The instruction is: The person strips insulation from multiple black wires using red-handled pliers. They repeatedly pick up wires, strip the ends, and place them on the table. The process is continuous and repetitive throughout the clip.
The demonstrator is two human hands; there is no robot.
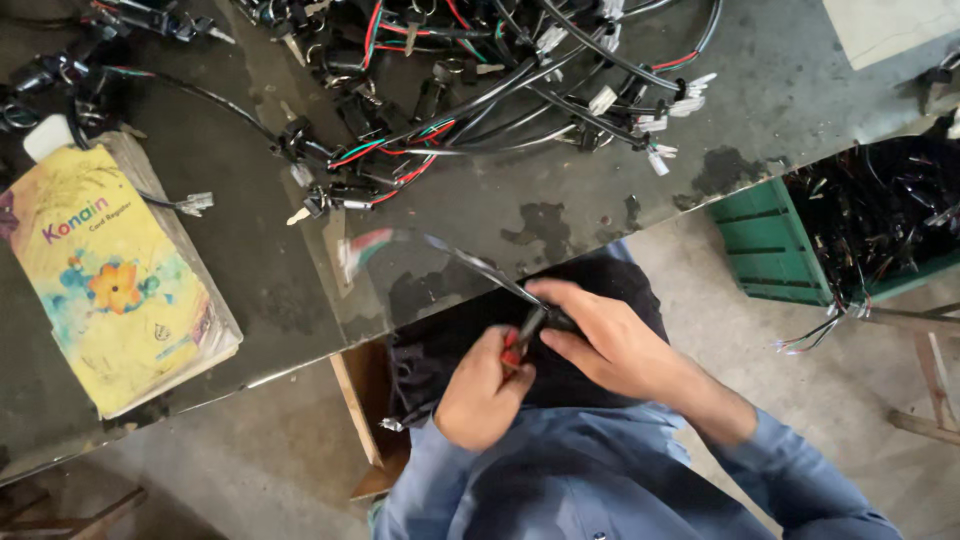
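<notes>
Head view: left hand [480,395] is clenched on a red-handled tool [522,340], maybe pliers. Right hand [610,340] pinches a black cable [470,262] over the lap, below the table [560,205] edge. Wiring pile [480,80] above.

Yellow flower-printed book [115,285], green crate [770,245], black-red-green wire harnesses [470,90], red-handled tool [516,350].

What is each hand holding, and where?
Left hand grips a red-handled tool by its handle; right hand pinches the black cable near its end.
</notes>
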